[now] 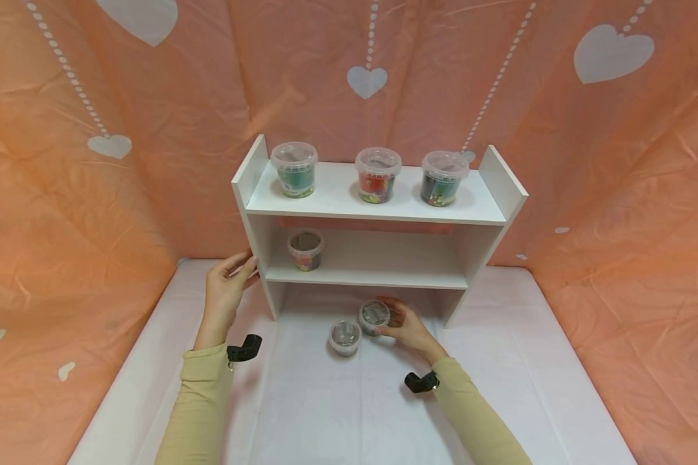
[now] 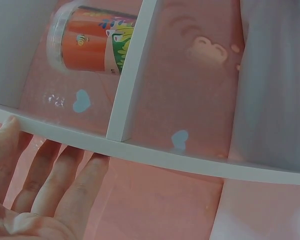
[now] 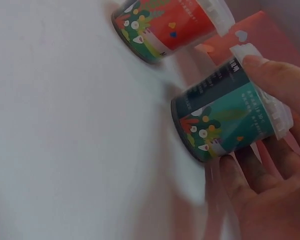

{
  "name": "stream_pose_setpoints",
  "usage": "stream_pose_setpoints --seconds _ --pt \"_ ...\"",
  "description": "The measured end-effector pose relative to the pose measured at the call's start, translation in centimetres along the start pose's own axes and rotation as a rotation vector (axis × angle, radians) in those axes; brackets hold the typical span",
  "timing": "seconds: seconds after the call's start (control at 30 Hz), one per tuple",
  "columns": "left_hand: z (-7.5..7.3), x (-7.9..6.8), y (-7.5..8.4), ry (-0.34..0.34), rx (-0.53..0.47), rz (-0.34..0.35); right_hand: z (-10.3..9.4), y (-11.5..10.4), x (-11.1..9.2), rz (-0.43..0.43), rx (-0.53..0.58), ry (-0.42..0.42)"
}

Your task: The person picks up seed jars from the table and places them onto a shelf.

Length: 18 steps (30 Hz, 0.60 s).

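Note:
My right hand [image 1: 405, 328] grips a small clear-lidded tub [image 1: 375, 314] near its rim, low in front of the white shelf unit [image 1: 395, 258]. In the right wrist view this tub has a teal and black label [image 3: 222, 110], with thumb and fingers on opposite sides. Beside it on the table stands another lidded tub [image 1: 345, 338], its label red in the right wrist view. My left hand [image 1: 223, 290] is at the unit's left side panel [image 2: 165, 157], its fairly straight fingers reaching the outer face and the thumb at the edge.
Three lidded tubs, green [image 1: 295, 171], red [image 1: 378, 175] and dark teal [image 1: 443, 179], stand on the top shelf. One orange-red tub [image 1: 306, 250] sits at the left of the middle shelf. Orange cloth [image 1: 308, 77] with hearts hangs behind; a white cloth [image 1: 314, 413] covers the table.

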State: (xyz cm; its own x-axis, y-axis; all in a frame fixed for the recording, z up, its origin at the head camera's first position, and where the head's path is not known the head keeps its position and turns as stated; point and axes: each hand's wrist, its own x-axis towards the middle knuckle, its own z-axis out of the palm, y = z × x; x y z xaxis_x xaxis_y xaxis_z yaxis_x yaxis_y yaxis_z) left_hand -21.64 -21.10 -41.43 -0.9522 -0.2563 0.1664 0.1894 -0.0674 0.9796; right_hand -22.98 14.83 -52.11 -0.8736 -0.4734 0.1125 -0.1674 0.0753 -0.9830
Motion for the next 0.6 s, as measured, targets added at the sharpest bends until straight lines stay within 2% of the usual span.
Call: stream_pose_setpoints --seconds 0.5,0.6 --pt "0.0 0.0 0.0 0.000 -0.010 -0.004 -0.9 0.7 -1.0 -0.025 -0.011 0.036" --pt "0.0 0.0 0.0 -0.001 -0.024 -0.001 -1.2 1.7 -1.0 -0.042 -0.026 0.044"
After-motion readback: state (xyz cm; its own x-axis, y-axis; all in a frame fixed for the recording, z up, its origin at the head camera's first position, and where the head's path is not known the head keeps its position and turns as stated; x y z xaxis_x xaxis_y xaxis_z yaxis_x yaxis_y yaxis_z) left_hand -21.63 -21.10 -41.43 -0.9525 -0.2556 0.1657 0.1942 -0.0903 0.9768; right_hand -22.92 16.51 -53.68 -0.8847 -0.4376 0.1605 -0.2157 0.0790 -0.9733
